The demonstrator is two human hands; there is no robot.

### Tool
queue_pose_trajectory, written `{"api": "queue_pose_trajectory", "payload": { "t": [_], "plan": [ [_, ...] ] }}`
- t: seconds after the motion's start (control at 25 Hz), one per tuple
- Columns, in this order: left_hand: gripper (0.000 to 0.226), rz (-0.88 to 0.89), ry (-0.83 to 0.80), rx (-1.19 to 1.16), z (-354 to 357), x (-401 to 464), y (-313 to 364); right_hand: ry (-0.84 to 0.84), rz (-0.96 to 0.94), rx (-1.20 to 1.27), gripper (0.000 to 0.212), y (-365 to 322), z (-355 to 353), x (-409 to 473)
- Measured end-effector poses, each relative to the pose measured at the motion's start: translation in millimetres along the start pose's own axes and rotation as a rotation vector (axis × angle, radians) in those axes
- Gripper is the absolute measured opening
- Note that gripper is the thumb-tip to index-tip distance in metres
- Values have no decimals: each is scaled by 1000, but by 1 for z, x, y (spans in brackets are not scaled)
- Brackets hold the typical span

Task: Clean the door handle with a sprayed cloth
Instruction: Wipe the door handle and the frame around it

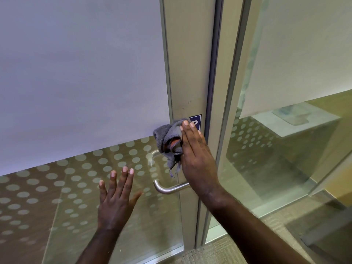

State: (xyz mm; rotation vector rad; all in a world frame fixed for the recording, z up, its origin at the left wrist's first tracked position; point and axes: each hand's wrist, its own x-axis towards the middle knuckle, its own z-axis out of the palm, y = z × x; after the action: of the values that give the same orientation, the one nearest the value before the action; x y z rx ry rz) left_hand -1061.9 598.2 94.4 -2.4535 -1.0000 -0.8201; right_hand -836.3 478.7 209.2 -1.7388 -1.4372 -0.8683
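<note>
Blue "P" sticker (195, 121) beside cloth (167, 139) under right hand (196, 155)

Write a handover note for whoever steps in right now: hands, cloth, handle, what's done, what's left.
Right hand: fingers straight, pressing the grey cloth flat against the door frame, just below the blue sticker.
Left hand: open, fingers spread, in front of the dotted glass, holding nothing.
Door handle: metal lever below the cloth; the cloth is not on it.
Done: cannot tell whether the handle has been wiped.
Left: bring the cloth down and wipe along the lever.
</note>
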Motion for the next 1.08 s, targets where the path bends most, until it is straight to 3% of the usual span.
{"api": "queue_pose_trajectory", "payload": {
  "t": [0.48, 0.64, 0.76, 1.08],
  "plan": [
    [75, -7, -28, -7, -4, 2, 2, -144, 24, -31, 53, -6, 3, -38],
    [75, -12, -40, 5, 0, 0, 0, 80, 77, 88, 40, -8, -11, -26],
    [75, -8, -45, 6, 1, 0, 0, 210, 70, 72, 42, -5, -15, 5],
    [75, 3, -25, -4, 5, -2, -2, -35, 85, -61, 62, -9, 2, 18]
  ]
}}
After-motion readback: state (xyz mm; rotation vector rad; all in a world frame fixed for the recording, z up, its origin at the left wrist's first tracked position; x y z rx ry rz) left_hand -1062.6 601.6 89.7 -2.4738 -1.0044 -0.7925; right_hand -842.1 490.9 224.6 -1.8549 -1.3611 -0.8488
